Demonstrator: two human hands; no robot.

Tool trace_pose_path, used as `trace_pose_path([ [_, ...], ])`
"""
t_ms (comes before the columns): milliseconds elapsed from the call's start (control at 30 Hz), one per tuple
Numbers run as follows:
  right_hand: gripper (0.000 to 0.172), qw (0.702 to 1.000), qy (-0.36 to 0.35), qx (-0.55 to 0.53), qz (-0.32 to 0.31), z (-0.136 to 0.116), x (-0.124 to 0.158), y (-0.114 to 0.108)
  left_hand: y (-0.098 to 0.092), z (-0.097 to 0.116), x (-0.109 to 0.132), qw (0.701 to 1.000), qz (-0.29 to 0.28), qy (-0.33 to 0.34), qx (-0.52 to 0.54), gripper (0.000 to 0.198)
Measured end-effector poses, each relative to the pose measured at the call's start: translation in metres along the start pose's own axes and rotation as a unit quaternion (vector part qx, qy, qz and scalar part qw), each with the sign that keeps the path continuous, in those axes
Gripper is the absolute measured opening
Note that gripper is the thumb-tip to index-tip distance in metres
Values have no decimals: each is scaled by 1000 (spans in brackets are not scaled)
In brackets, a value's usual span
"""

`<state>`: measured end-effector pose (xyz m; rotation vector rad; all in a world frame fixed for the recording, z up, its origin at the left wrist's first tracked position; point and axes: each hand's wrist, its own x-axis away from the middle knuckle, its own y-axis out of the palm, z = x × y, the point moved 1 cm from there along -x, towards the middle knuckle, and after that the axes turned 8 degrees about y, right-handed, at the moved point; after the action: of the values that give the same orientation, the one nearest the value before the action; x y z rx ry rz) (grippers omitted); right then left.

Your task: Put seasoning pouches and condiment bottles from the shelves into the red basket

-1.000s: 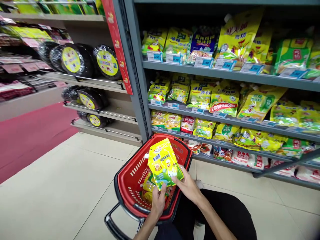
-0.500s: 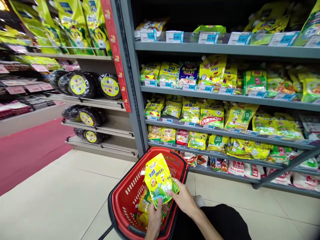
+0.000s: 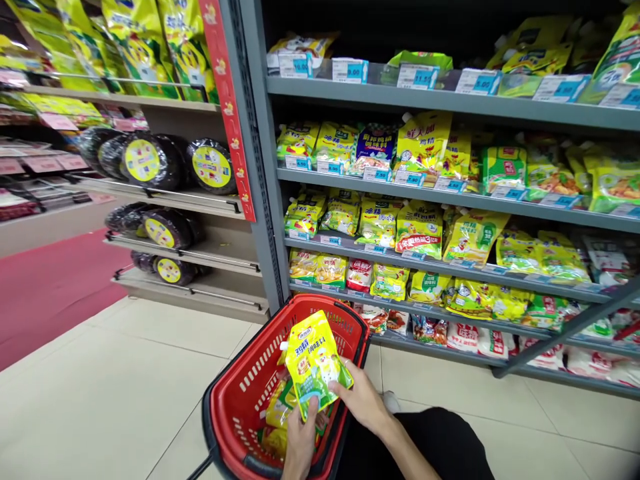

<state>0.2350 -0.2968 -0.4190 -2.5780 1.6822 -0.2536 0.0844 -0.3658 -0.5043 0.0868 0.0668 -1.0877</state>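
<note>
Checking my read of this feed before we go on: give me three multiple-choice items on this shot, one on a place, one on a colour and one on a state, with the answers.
1. Where is the yellow seasoning pouch?
A. Lying on a shelf
B. Held over the shopping basket by the left hand and right hand
C. Lying on the floor tiles

2. What colour is the shopping basket?
A. Red
B. Blue
C. Black

3. What state is the shopping basket in?
A. Empty
B. Filled with round black packs
C. Holding more yellow pouches

Answers:
1. B, both hands grip the pouch's lower part above the basket.
2. A, its rim and slotted walls show red.
3. C, yellow pouches lie inside, below the held one.
</note>
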Motion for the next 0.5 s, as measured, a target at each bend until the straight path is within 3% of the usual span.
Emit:
trace_pose_path([
  [500, 62, 999, 7, 37, 29, 3, 0, 1, 9, 22, 4, 999, 39, -22, 13, 60],
])
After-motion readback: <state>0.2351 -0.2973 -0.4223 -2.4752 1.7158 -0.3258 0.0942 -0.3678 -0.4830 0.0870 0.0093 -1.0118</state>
